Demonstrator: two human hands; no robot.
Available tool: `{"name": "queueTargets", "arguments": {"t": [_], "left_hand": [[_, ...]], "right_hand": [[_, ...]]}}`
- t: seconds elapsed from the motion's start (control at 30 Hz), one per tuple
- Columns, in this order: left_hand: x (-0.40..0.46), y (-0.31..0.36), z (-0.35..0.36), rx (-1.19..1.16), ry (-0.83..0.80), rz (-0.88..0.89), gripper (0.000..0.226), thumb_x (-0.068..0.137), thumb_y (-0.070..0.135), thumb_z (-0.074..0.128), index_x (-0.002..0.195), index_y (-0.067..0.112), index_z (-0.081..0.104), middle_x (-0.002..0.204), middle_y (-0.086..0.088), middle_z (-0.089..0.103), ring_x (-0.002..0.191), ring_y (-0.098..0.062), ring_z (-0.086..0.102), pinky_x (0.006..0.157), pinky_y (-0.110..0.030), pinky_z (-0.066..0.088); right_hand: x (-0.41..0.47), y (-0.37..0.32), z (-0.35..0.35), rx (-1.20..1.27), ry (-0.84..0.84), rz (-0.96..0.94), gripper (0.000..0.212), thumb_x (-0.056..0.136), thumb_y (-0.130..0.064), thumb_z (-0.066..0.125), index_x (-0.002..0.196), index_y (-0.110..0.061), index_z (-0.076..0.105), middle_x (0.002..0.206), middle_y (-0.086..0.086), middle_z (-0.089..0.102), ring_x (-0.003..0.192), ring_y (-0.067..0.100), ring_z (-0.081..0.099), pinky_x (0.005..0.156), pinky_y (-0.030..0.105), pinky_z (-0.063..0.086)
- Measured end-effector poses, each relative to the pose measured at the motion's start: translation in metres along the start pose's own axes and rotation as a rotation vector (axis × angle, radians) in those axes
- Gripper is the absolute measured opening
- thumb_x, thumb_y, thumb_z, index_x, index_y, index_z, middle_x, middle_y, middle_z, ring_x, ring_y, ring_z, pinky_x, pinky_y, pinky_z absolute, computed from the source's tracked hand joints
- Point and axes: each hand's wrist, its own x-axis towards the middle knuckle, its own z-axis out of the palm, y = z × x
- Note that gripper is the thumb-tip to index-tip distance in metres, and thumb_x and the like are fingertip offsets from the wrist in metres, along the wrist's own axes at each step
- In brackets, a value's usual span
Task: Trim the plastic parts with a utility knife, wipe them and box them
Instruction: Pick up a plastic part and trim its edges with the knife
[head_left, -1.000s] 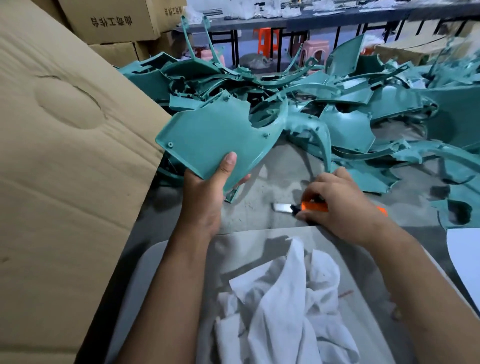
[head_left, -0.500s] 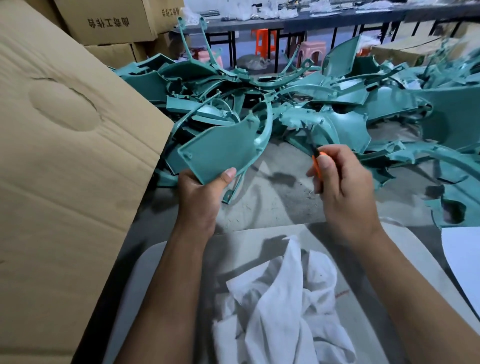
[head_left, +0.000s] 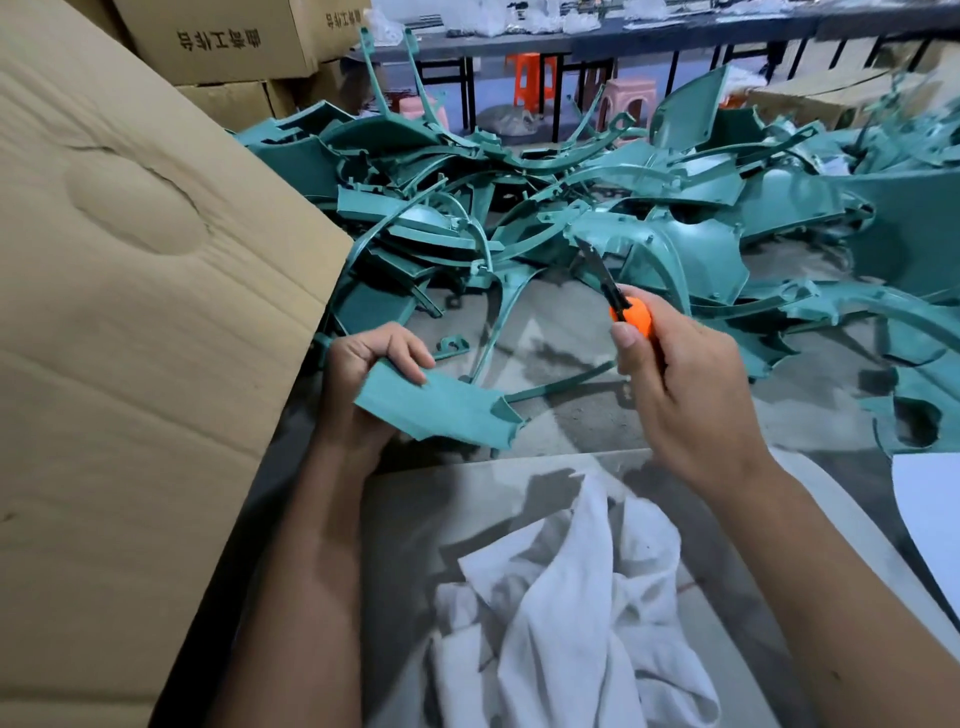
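My left hand (head_left: 363, 374) grips a teal plastic part (head_left: 441, 408) by its left end, holding it flat and low over the grey table. My right hand (head_left: 680, 395) grips an orange utility knife (head_left: 631, 314) with its blade pointing up and away, to the right of the part and not touching it. A white rag (head_left: 566, 613) lies crumpled on a grey board in front of me. A big heap of teal plastic parts (head_left: 597, 208) covers the far half of the table.
A large cardboard box flap (head_left: 140, 312) rises along the left side. More cardboard boxes (head_left: 218, 41) are stacked at the back left. A white sheet (head_left: 930, 509) shows at the right edge. Stools and a dark table stand behind the heap.
My left hand turned the teal part from upright to flat and brought it lower and nearer. My right hand lifted the knife off the table, so the blade now points up.
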Motion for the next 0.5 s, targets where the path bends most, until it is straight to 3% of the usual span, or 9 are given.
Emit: {"name": "queueTargets", "arguments": {"t": [0.07,0.2,0.27,0.5], "left_hand": [[0.001,0.0,-0.004,0.05,-0.005,0.045,0.04,0.062,-0.037,0.05,0.067,0.001,0.064,0.073,-0.013,0.059,0.069,-0.018,0.055,0.074,-0.026,0.046],[0.0,-0.002,-0.002,0.108,0.008,0.092,0.039,0.064,-0.034,0.051,0.066,0.002,0.065,0.07,-0.011,0.059,0.068,-0.022,0.054,0.081,-0.027,0.05],[0.0,-0.001,0.001,0.089,0.021,0.082,0.041,0.065,-0.033,0.05,0.067,0.005,0.064,0.068,-0.011,0.057,0.067,-0.018,0.053,0.082,-0.026,0.049],[-0.002,0.003,0.006,0.067,0.023,0.021,0.038,0.064,-0.033,0.047,0.067,0.0,0.064,0.067,-0.01,0.057,0.065,-0.012,0.053,0.078,-0.022,0.048]], "right_hand": [[-0.002,0.003,-0.002,-0.136,-0.135,0.021,0.026,0.111,-0.043,0.038,0.106,-0.022,0.052,0.071,-0.005,0.062,0.059,0.017,0.057,0.051,0.034,0.039],[-0.004,0.0,0.004,-0.319,-0.497,0.092,0.03,0.107,-0.051,0.038,0.085,-0.029,0.039,0.069,-0.01,0.05,0.062,0.014,0.049,0.051,0.032,0.025],[-0.005,-0.005,0.01,-0.327,-0.536,0.064,0.037,0.107,-0.051,0.038,0.077,-0.031,0.032,0.07,-0.01,0.047,0.064,0.016,0.047,0.054,0.033,0.025],[-0.01,-0.011,0.019,-0.429,-0.544,0.074,0.034,0.107,-0.05,0.041,0.084,-0.025,0.043,0.078,-0.006,0.051,0.079,0.028,0.054,0.061,0.038,0.032]]}}
